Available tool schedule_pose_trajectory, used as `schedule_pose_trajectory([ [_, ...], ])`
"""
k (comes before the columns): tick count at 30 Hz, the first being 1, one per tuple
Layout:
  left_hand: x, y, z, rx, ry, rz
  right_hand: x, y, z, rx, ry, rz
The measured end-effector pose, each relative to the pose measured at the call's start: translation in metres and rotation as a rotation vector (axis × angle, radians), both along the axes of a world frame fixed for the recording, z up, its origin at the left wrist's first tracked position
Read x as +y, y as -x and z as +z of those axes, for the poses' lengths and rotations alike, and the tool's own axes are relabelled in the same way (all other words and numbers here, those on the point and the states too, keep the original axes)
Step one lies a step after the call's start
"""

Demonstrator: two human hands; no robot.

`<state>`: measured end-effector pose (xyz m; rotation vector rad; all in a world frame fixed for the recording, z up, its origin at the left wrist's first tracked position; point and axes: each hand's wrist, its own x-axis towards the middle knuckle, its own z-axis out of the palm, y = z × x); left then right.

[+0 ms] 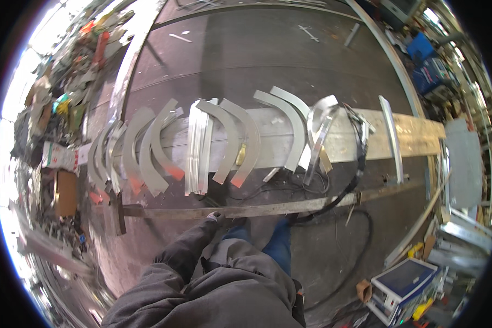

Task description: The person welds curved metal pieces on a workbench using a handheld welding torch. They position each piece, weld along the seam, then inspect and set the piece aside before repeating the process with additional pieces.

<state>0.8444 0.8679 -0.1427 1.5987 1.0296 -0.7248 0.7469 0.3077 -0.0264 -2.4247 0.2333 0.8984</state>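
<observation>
My left arm in a dark grey sleeve reaches forward, and my left hand (215,216), small and seemingly gloved, is at the near metal bar (262,210) of the work stand. Its fingers are too small to make out, and I cannot tell whether it touches the bar. My right hand is out of view. Beyond the bar, several curved metal strips (248,143) lie across a long pale beam (361,136), some with orange-red ends. A bundle of straight aluminium profiles (199,147) lies among them. A yellowish tool or handle (241,154) sits between two curved strips.
A thick black cable (344,198) drops from the beam's right part to the floor. A straight metal strip (391,139) crosses the beam there. A blue-and-white machine (403,290) stands lower right. Scrap and a cardboard box (65,193) line the left side.
</observation>
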Motion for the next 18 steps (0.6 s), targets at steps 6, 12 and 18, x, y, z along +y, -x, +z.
schedule_pose_trajectory([
  [6,-0.084,0.032,0.039,0.043,-0.096,0.225,-0.089,-0.188,-0.034,0.006,0.100,0.764],
  [12,-0.184,0.052,0.134,0.258,-0.222,0.255,-0.167,-0.336,-0.153,0.365,-0.786,0.117],
  [18,-0.226,0.137,0.125,0.315,-0.246,0.514,-0.118,-0.416,-0.177,0.775,-0.814,0.073],
])
